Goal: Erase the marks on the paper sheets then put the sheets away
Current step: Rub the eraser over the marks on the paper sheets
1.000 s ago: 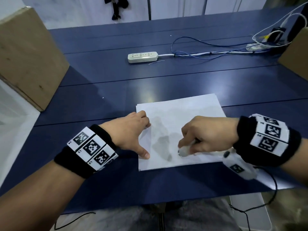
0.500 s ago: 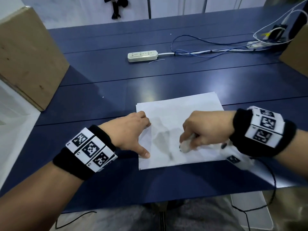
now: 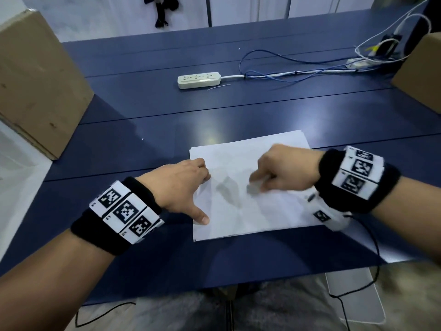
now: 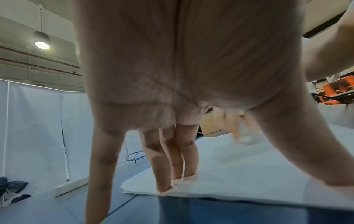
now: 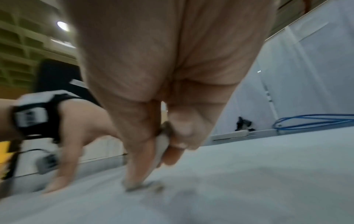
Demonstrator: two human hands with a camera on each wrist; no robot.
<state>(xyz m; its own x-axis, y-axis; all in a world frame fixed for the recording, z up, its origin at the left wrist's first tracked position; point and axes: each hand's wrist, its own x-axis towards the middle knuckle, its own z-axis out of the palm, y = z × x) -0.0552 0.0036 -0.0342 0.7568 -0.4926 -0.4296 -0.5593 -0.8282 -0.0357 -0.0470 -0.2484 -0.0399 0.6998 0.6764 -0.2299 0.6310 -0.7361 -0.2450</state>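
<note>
A thin stack of white paper sheets (image 3: 238, 218) lies on the blue table (image 3: 214, 115) in front of me, with grey smudged marks (image 3: 226, 189) near its middle. My left hand (image 3: 188, 187) presses the stack's left edge with straight fingers (image 4: 164, 171) and thumb spread. My right hand (image 3: 281, 173) pinches a small white eraser (image 3: 254, 188) and holds its tip on the top sheet, just right of the smudge. In the right wrist view the eraser (image 5: 161, 145) sits between thumb and fingers, blurred by motion, above the paper (image 5: 249, 181).
A white power strip (image 3: 198, 80) and blue and white cables (image 3: 298, 70) lie at the back of the table. Cardboard boxes stand at the far left (image 3: 35, 87) and far right (image 3: 422, 72). A black cord (image 3: 372, 271) hangs off the near right edge.
The right hand with the eraser has slid away from me along the sheet, from its lower middle toward the centre. The left hand stays pressed on the left edge.
</note>
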